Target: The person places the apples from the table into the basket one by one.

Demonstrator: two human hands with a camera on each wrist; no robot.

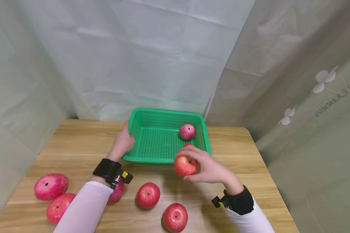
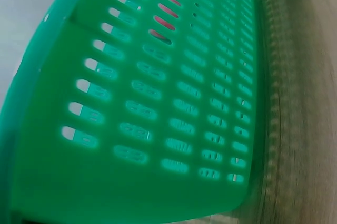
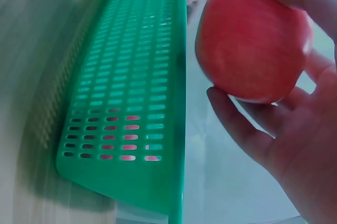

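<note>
A green plastic basket with slotted walls stands on the wooden table, filling most of the left wrist view. My left hand grips its left rim, the fingertips partly hidden. Between thumb and fingers of my right hand is a red apple, held just above the basket's near edge. The right wrist view shows this apple at rim height beside the slotted wall. Inside the basket at the right sits a pinkish-red apple, and another red apple shows partly behind my right hand.
Several more apples lie on the table: a striped one and a red one at left, one partly under my left wrist, and two in front. Pale curtains hang behind and at both sides.
</note>
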